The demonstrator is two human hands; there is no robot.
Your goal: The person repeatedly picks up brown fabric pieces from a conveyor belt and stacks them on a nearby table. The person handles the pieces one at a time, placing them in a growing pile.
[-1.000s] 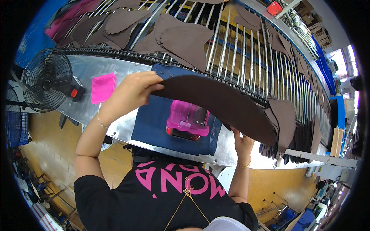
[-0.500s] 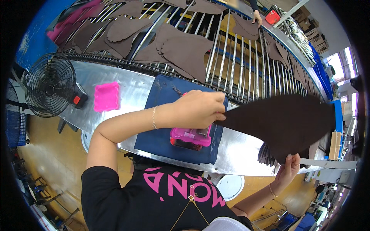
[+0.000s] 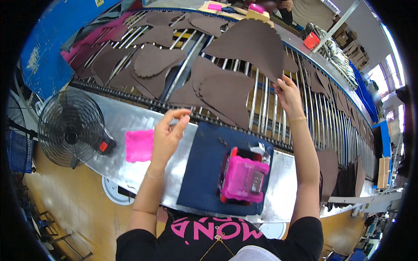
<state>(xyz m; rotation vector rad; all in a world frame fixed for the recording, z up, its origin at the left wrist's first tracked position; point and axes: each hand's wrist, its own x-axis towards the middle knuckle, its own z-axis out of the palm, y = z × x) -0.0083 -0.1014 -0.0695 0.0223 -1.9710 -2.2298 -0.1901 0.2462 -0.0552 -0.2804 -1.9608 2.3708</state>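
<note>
A brown, leather-like cut piece point(image 3: 252, 50) with a scalloped far edge hangs over the conveyor of metal rods point(image 3: 262, 108). Its near right corner is pinched between the thumb and fingers of my right hand point(image 3: 287, 95). My left hand point(image 3: 167, 137) hovers above the metal table by the conveyor's near edge, thumb and fingers apart, holding nothing. Beside it lies a shallow pink tray point(image 3: 139, 145). Several similar brown pieces point(image 3: 224, 89) lie overlapped on the rods.
A pink tray in a red-and-black holder point(image 3: 244, 180) sits on a dark blue mat point(image 3: 200, 174). Brown pieces point(image 3: 327, 172) are stacked at the table's right end. A black fan point(image 3: 72, 135) stands at left. Across the conveyor, another person's hand point(image 3: 287, 5) shows.
My right hand has carried the brown piece from the table's right end up and forward over the conveyor. My left hand has let go of it and moved left.
</note>
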